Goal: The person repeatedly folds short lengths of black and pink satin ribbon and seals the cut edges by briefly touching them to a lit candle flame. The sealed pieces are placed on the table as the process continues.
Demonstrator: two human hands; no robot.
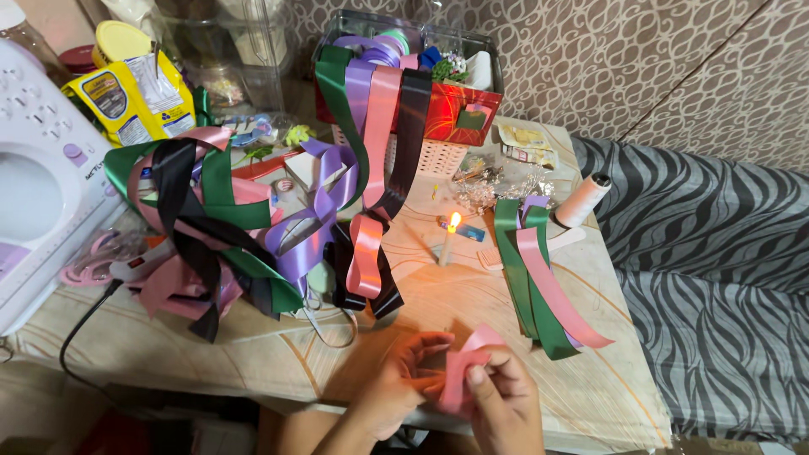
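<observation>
Patterned wallpaper stands behind a crowded worktop (211, 354) covered with a pale printed cloth; to the right of it lies a zebra-striped cover (716, 278).

At the near edge, the right hand (504, 396) pinches a short piece of pink ribbon (468, 358) between thumb and fingers. The ribbon is bent over into a fold, and one end rises above the fingers. The left hand (403, 379) touches the same piece from the other side, with its fingers curled around the lower part. Both hands are a little blurred, so I cannot tell exactly how the fingertips lie.

I judge that the step in hand is the folding of this cut piece into a loop or petal shape. The next move seems to call for a firm pinch on the fold, so that the layers do not slip apart.

Beyond the hands, a small lit candle (447, 242) stands upright on the worktop. To its right lie strips of green and pink ribbon (535, 278), next to a spool of pale thread (583, 199). To the left is a big tangle of ribbons (244, 227), and a white sewing machine (38, 185) stands at the far left. A basket (438, 118) hung with ribbons stands at the back.
</observation>
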